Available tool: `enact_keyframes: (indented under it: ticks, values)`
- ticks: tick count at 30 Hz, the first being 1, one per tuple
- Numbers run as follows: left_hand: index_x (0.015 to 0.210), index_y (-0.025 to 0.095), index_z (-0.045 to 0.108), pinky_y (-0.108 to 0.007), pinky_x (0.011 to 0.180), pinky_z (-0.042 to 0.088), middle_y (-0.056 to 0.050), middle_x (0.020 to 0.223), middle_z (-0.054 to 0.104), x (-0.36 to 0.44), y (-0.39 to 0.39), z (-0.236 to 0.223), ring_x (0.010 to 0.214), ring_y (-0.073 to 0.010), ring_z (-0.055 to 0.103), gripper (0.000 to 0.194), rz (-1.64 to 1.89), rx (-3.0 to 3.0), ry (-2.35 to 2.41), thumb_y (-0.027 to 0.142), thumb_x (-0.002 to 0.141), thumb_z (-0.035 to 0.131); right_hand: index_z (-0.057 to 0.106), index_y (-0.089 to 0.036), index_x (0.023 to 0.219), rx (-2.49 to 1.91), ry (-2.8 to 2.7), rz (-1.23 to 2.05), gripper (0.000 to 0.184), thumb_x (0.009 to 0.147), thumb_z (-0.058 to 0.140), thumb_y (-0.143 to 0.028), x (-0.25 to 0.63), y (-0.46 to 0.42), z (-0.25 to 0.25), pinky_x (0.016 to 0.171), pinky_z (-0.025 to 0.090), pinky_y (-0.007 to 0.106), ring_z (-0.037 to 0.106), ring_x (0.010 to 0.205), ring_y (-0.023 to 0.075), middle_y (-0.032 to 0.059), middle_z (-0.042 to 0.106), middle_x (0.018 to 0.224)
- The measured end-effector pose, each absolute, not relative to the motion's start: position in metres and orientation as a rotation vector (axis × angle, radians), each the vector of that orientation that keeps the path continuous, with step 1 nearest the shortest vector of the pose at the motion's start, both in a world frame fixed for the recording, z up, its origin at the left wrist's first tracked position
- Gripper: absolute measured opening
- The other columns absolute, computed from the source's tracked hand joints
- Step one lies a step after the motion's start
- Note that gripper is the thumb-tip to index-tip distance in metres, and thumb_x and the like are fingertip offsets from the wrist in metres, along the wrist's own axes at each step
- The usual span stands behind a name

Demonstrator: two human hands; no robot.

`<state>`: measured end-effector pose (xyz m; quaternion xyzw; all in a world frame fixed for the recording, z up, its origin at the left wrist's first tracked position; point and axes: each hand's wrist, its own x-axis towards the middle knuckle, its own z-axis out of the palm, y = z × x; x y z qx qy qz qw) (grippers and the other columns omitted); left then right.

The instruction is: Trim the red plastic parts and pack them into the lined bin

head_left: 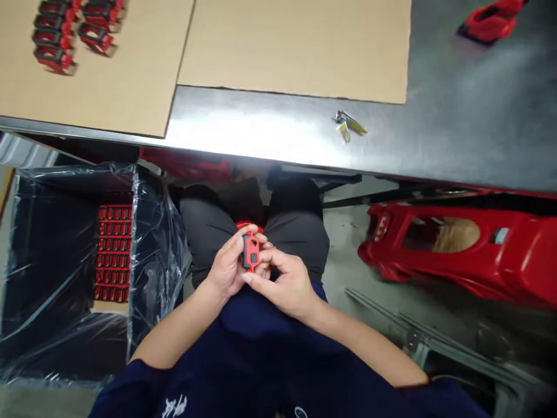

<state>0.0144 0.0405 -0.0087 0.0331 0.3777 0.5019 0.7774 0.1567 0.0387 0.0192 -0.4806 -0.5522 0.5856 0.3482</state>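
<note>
Over the lap, both hands pinch a small, seemingly plastic red part

A brushed steel worktop carries 2 flat tan cardboard sheets, a glossy red plastic piece and a small silver-yellow scrap.

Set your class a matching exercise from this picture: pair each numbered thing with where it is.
Things
1. Small red-and-black part
2. Large red moulded shell
3. Packed rows of red parts
4. Small metal-and-yellow scrap

Places
A. On the steel tabletop
B. Right of the person's knees
C. Held by left hand and right hand
D. Inside a box lined with clear plastic

Pairs: 1-C, 2-B, 3-D, 4-A
</note>
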Motion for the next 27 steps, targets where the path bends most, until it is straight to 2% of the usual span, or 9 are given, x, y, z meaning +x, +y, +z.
enact_keyframes:
  ticks: [4, 10, 14, 18, 23, 27]
  values:
    - [0.116, 0.024, 0.065, -0.028, 0.077, 0.059, -0.002, 0.096, 0.076, 0.007, 0.039, -0.006, 0.083, -0.0158, 0.073, 0.053, 1.079, 0.228, 0.937, 0.050, 0.075, 0.086, 0.069, -0.017, 0.079, -1.185, -1.355, 1.635, 0.015, 0.082, 0.078, -0.029, 0.162, 0.042, 0.019, 0.052, 0.049, 0.021, 0.054, 0.051, 0.0090, -0.0026, 0.064, 0.061]
    - [0.128, 0.021, 0.065, -0.035, 0.091, 0.057, -0.010, 0.105, 0.079, -0.011, 0.034, -0.004, 0.096, -0.0233, 0.075, 0.060, 1.000, 0.436, 0.995, 0.053, 0.080, 0.081, 0.069, -0.019, 0.078, -1.105, -1.472, 1.609, 0.014, 0.081, 0.081, -0.025, 0.163, 0.049, 0.016, 0.057, 0.055, 0.023, 0.062, 0.054, 0.0107, -0.0019, 0.069, 0.064]
    - [0.137, 0.021, 0.061, -0.032, 0.081, 0.058, -0.012, 0.110, 0.079, -0.020, 0.023, -0.006, 0.091, -0.0235, 0.076, 0.064, 0.932, 0.442, 0.996, 0.053, 0.084, 0.077, 0.070, -0.019, 0.079, -1.040, -1.575, 1.572, 0.013, 0.081, 0.082, -0.024, 0.160, 0.050, 0.012, 0.059, 0.055, 0.024, 0.063, 0.056, 0.0111, -0.0008, 0.070, 0.067]
    - [0.137, 0.020, 0.061, -0.027, 0.071, 0.055, -0.013, 0.108, 0.078, -0.023, 0.015, -0.010, 0.083, -0.0205, 0.074, 0.065, 0.933, 0.464, 1.011, 0.055, 0.085, 0.076, 0.071, -0.019, 0.080, -1.024, -1.583, 1.638, 0.015, 0.083, 0.082, -0.029, 0.158, 0.048, 0.009, 0.060, 0.056, 0.026, 0.064, 0.058, 0.0124, 0.0012, 0.072, 0.071]
    - [0.139, 0.023, 0.060, -0.026, 0.074, 0.057, -0.011, 0.112, 0.078, -0.025, 0.014, -0.009, 0.087, -0.0198, 0.075, 0.060, 0.958, 0.554, 0.971, 0.051, 0.088, 0.074, 0.071, -0.018, 0.080, -1.024, -1.586, 1.652, 0.016, 0.082, 0.083, -0.028, 0.160, 0.044, 0.010, 0.061, 0.055, 0.025, 0.063, 0.059, 0.0118, 0.0006, 0.071, 0.070]
    - [0.141, 0.027, 0.060, -0.030, 0.086, 0.058, -0.010, 0.117, 0.077, -0.025, 0.016, -0.003, 0.098, -0.0211, 0.075, 0.055, 0.970, 0.639, 0.901, 0.045, 0.091, 0.073, 0.071, -0.019, 0.078, -1.027, -1.583, 1.626, 0.017, 0.082, 0.083, -0.029, 0.163, 0.041, 0.012, 0.060, 0.054, 0.024, 0.062, 0.058, 0.0114, -0.0006, 0.070, 0.067]
